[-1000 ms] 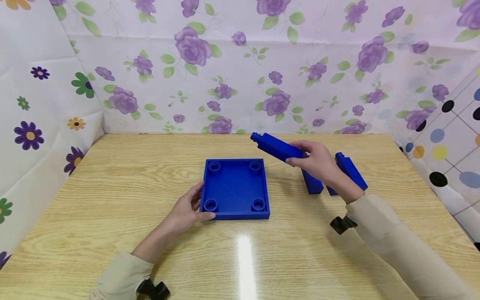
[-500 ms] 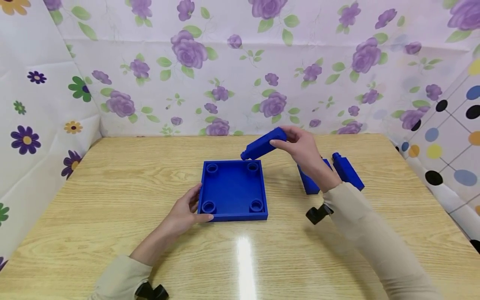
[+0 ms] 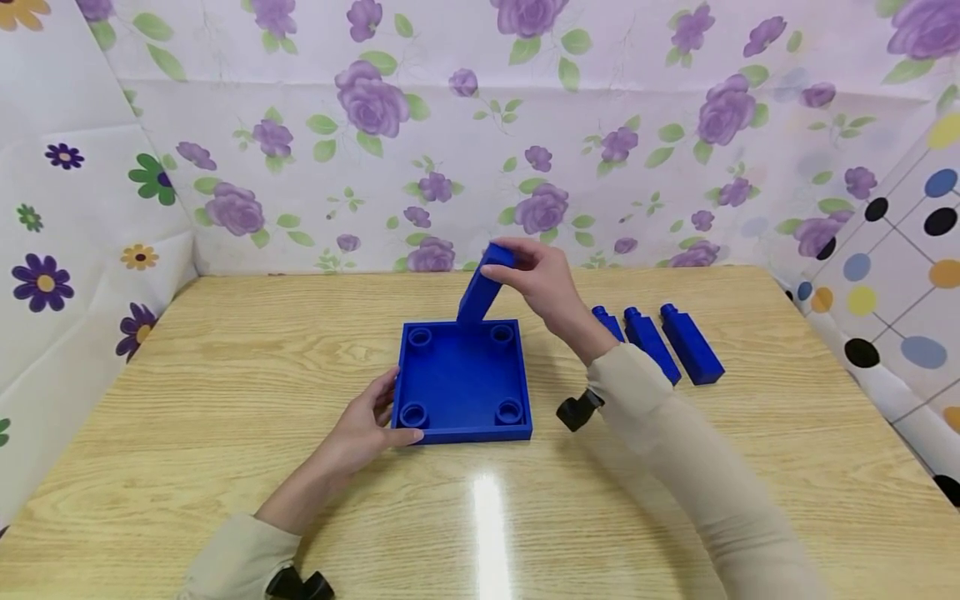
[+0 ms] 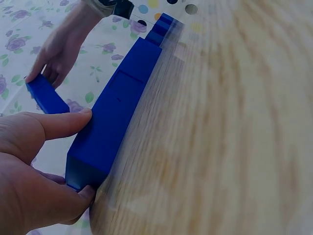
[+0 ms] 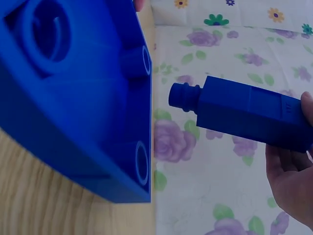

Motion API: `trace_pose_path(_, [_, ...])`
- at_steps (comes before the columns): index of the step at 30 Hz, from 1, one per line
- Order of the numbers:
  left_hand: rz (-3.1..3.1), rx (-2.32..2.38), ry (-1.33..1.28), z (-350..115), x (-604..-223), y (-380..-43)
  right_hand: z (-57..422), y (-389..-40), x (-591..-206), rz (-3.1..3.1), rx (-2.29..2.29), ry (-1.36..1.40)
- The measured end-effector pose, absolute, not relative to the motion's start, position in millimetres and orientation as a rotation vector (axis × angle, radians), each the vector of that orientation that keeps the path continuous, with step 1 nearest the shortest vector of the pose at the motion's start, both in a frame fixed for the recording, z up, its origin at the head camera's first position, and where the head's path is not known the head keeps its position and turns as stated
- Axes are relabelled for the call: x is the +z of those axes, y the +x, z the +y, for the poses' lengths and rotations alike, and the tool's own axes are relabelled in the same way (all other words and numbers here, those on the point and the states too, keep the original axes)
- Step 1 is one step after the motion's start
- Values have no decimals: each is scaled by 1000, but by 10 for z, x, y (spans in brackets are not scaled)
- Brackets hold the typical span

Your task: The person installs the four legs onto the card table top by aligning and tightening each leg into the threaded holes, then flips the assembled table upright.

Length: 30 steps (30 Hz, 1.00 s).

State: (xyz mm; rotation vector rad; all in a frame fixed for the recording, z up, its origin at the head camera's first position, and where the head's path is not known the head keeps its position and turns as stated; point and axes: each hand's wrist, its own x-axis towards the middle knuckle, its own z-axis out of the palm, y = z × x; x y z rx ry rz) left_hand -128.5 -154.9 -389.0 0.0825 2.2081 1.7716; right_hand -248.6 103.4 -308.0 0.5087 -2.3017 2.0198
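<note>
A blue square tabletop (image 3: 465, 379) with a low rim lies on the wooden table, a round socket (image 3: 503, 335) in each corner. My left hand (image 3: 362, 427) grips its near left corner, thumb over the front rim and fingers along the left side. Above the far rim, my right hand (image 3: 546, 282) holds a blue table leg (image 3: 477, 292) by its wide end, between thumb and fingers. The leg is tilted, lower end toward the tabletop. In the right wrist view its ridged peg (image 5: 184, 97) points at the tabletop and stays apart from the sockets.
Three more blue legs lie to the right: one leg (image 3: 693, 346) outermost, a middle leg (image 3: 651, 343), and an inner leg (image 3: 606, 323) partly hidden by the right forearm. Flowered cloth (image 3: 300, 125) hangs behind the wooden table (image 3: 247, 358).
My right hand has carried the leg leftward to above the tabletop's far rim and turned it from pointing up-left to peg end down. My left hand keeps its grip.
</note>
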Motion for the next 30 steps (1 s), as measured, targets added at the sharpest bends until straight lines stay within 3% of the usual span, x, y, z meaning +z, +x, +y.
trace_pose_path(7, [2200,1783,77,-1540,-3893,-1290,754,-2566,-3018,-2380,1969,660])
trace_pose_path(18, [2187,1797,75,-1576,-3906,-1286,315,-2635,-2931,-2499,1965,670])
trace_pose_path(30, [2189,1776,69,-1558,-3939,-1324,133,-2630,-3000,-2631,1770,721])
